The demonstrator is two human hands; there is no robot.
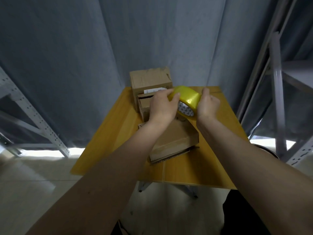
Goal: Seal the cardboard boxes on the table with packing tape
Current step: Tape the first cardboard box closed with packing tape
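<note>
The tape roll (pixel 186 99) is being gripped by both hands — left hand (pixel 162 107) and right hand (pixel 207 106), fingers curled round it — above the box (pixel 176 139).

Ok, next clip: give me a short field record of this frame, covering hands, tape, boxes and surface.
left hand: grips the tape roll from the left side
right hand: grips the roll's right side
tape roll: yellow, held in the air above the boxes
near box: flat cardboard box, flaps closed, below the hands
far boxes: larger box at the table's far edge, a smaller one in front, partly hidden
table: yellow wooden top
</note>
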